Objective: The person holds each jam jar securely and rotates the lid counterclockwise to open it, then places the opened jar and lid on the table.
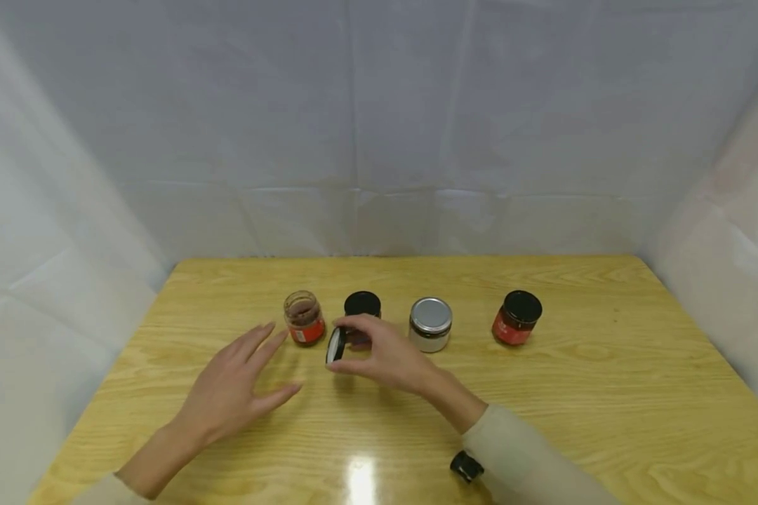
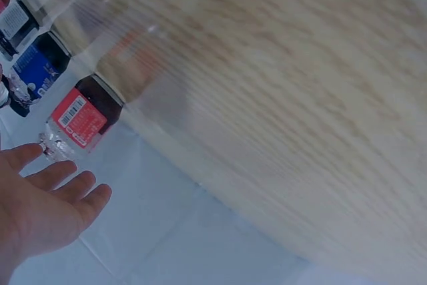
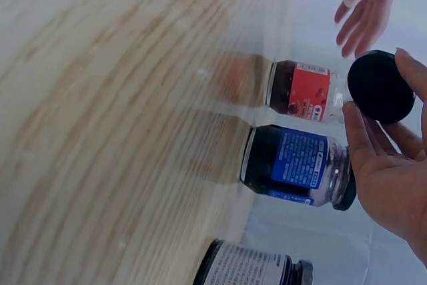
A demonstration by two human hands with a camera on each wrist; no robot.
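My right hand pinches a black jar lid by its edge between thumb and fingers, tilted on its side with the pale inside facing left. In the right wrist view the black top of the lid shows. An uncapped glass jar with a red label and dark brown contents stands on the table just left of the lid. My left hand is beside that jar, fingers spread and holding nothing. Behind my right hand stands a blue-labelled jar with its black lid on.
To the right stand a jar with a silver lid and a pale label, then a red-labelled jar with a black lid. All stand in a row on the wooden table. White sheeting hangs behind and at both sides.
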